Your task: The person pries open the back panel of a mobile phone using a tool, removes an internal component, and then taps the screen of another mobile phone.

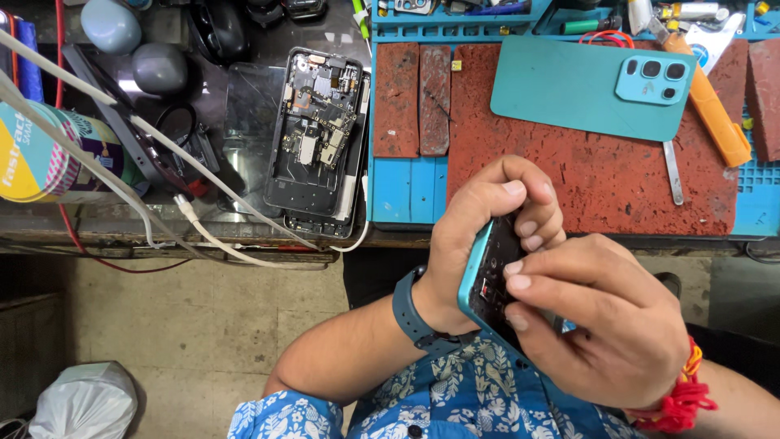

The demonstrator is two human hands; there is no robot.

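Both of my hands hold an opened teal-framed phone point(486, 276) close to my body, below the bench edge. My left hand point(479, 219) wraps around its upper end, fingers curled over the top. My right hand point(601, 317) grips the lower side, with thumb and fingertips pressing on the exposed dark inside. A teal back cover point(569, 89) with a camera block lies on the red mat point(617, 179) above my hands. My left wrist carries a dark blue watch band, my right wrist a red thread.
A second dismantled phone point(317, 138) with bare circuit boards lies left of the blue work mat point(406, 191). White cables point(162, 179) cross the left bench. An orange-handled tool point(711, 110) and metal tweezers point(673, 172) lie at right. A white bag point(81, 402) sits on the floor.
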